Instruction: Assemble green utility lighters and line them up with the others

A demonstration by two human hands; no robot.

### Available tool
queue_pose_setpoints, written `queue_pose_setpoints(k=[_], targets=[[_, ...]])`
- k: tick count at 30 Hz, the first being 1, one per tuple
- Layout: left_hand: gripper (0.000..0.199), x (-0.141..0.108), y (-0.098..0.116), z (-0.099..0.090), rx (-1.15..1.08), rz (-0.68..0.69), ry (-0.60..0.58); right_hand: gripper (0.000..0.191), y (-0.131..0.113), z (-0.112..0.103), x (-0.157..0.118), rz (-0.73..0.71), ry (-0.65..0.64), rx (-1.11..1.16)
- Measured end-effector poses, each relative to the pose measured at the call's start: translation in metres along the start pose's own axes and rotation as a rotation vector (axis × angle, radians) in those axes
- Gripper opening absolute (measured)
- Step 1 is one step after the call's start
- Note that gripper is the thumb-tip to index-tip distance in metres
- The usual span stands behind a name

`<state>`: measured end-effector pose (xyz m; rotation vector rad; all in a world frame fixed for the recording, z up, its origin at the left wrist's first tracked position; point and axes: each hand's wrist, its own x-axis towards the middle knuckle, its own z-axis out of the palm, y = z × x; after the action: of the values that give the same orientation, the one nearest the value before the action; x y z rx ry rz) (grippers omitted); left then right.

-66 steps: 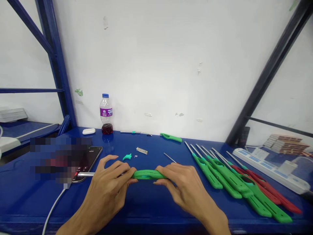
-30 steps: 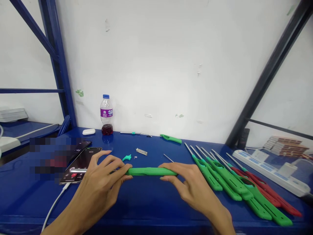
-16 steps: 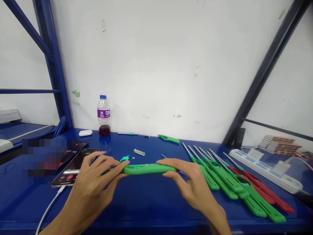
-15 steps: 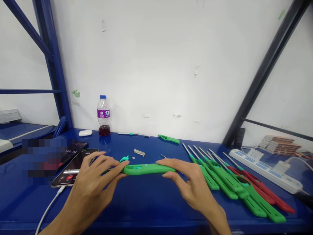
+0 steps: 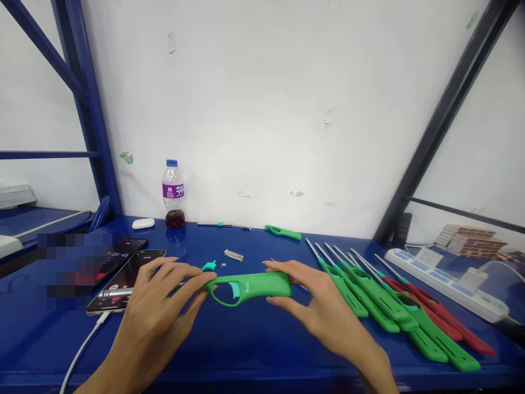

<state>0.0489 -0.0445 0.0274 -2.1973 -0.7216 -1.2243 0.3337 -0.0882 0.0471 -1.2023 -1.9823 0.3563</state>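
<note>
A green long-nosed lighter (image 5: 262, 284) is held level above the table between both hands. Its broad side faces me, showing the trigger loop with a teal trigger inside. My left hand (image 5: 158, 306) pinches it by the front end, beside the loop; the metal tube sticks out to the left behind those fingers. My right hand (image 5: 315, 298) grips the handle's butt end between thumb and fingers. On the table behind lie a small teal plastic part (image 5: 209, 265), a small clear and metal piece (image 5: 233, 255) and a tiny white bit (image 5: 223, 265).
Several green and red lighters (image 5: 381, 301) lie to the right, before a white power strip (image 5: 447, 284). A metal tube (image 5: 219, 224) and a green handle shell (image 5: 283, 232) lie along the wall. A bottle (image 5: 174, 197) and phones (image 5: 135, 268) are at left.
The lighter has been rolled about its length, from its narrow edge toward its broad side, so the trigger loop now shows fully. Both hands keep their hold.
</note>
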Motion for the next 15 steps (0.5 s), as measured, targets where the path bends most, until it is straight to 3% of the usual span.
queue_pose_setpoints(k=[6, 11, 15], targets=[[0.019, 0.001, 0.004, 0.001, 0.014, -0.033, 0.0, 0.041, -0.006, 0.0, 0.003, -0.092, 0.037, -0.05], [0.019, 0.002, 0.005, -0.001, 0.019, -0.043, 0.015, 0.036, -0.01, 0.0, 0.002, -0.004, 0.063, 0.018], [0.02, 0.003, 0.007, -0.001, 0.006, -0.054, 0.039, 0.035, -0.011, -0.001, -0.001, 0.061, 0.014, 0.07]])
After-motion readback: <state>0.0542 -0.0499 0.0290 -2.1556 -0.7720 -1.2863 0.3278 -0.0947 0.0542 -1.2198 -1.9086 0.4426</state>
